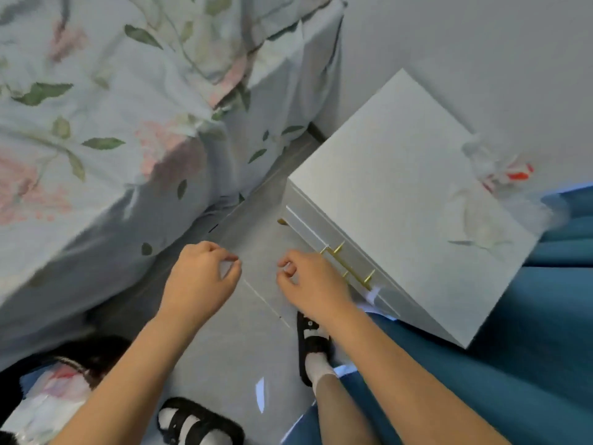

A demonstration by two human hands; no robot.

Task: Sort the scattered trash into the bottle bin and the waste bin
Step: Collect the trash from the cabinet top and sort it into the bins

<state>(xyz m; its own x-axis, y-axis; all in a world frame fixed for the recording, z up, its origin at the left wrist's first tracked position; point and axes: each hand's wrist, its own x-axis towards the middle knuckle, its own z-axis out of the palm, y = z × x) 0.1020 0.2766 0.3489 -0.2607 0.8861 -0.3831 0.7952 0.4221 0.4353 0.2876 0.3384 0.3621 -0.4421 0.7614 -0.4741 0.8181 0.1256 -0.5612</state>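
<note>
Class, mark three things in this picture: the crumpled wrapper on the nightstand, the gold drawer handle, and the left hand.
crumpled wrapper (pixel 500 168), head view, on its white and red middle.
gold drawer handle (pixel 348 267), head view, mid-bar.
left hand (pixel 200 277), head view, back of the hand.

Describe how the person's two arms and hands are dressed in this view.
Both arms are bare from hand to the frame's bottom edge: no sleeves, gloves, watch or bracelets show. The left hand and right hand carry no visible rings or markings, though the picture is slightly blurred.
</note>
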